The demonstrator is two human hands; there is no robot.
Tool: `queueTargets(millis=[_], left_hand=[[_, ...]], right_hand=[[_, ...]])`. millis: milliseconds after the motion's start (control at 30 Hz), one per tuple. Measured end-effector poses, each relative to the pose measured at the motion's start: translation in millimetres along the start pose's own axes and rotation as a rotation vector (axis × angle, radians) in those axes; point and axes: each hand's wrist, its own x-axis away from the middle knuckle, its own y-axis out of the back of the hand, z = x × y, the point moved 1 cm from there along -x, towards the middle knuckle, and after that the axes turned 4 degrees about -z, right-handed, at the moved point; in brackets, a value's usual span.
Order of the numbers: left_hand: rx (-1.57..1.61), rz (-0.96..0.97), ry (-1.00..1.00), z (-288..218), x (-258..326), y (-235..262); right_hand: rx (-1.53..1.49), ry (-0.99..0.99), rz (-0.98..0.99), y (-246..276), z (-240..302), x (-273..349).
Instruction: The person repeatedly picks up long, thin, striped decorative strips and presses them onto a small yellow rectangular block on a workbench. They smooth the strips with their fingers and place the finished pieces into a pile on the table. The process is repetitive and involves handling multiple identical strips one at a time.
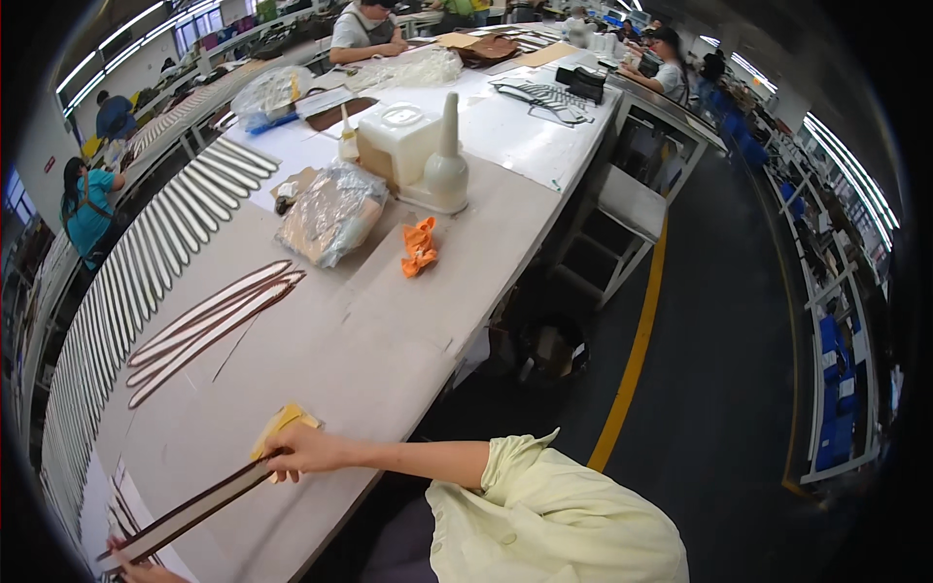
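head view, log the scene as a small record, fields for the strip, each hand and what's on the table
strip: long, pale, dark brown edges, spans both hands
right hand: fingers pinch one end
left hand: holds other end, near picture rim
by right hand: yellow piece
table: brown-edged strips, crumpled orange piece, clear plastic bag, pale bottle

No lettering could be read. Pale, label-like patches (846,388) on blue bins (826,442), far right of the right hand (303,453), and a small red mark (51,163) on the wall (60,131), far beyond the left hand (144,571), were too small.
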Motion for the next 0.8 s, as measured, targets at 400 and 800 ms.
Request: queueTargets(millis=[400,800], left_hand=[[0.057,-0.079,0.682,101,110,23],[0.074,0.525,0.475,17,69,-156]], right_hand=[[-0.067,-0.275,-0.217,48,3,26],[-0.018,-0.001,-0.377,141,52,-118]])
